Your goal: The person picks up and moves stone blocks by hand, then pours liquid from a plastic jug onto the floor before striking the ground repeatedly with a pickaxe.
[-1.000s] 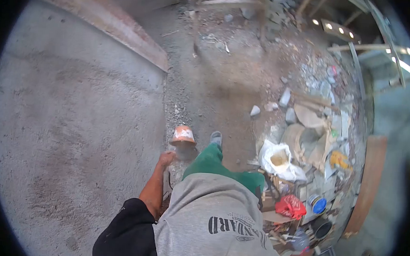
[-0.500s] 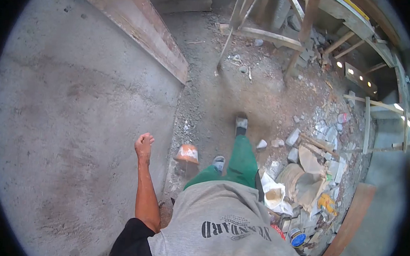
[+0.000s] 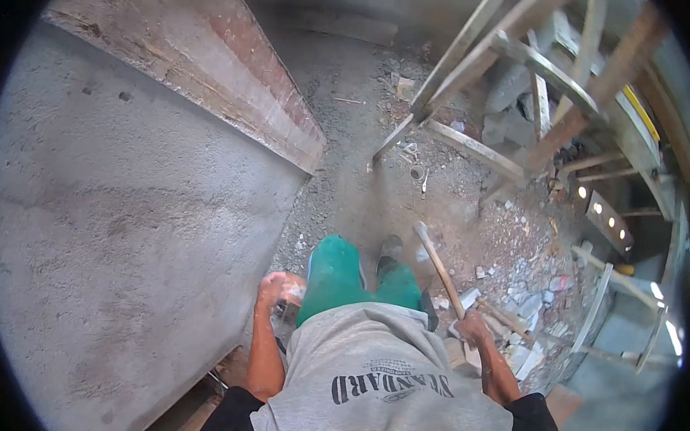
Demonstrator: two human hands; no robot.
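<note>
Left of the shirt point(image 3: 391, 360), a rough grey wall point(image 3: 123, 226) is seen, with a board point(image 3: 204, 72) set above it in the view. Between the wall and the shirt, ahead of the shirt's left sleeve, the left hand point(image 3: 268, 291) is found with its arm reached forward; its fingers are blurred, and whether they are spread or curled cannot be told. An orange and white bucket point(image 3: 294, 292) is partly hidden just to its right, ahead of the shirt's left edge; whether the bucket is touched cannot be made out. Green trousers point(image 3: 332, 276) are shown straight ahead of the shirt. On the shirt itself "STANDARD" can be read in dark capitals; the smaller lines beside it cannot be made out. Ahead and to the right of the shirt, a wooden stick point(image 3: 440, 271) is held in the right hand point(image 3: 474, 328), whose fingers are wrapped round its near end. Its long axis is slanted forward and leftward from that fist, its paler tip being pointed ahead of the shirt's middle. By the left hand it is not reached. Farther right of the shirt, rubble point(image 3: 529, 302) is strewn, with no writing legible on it
</note>
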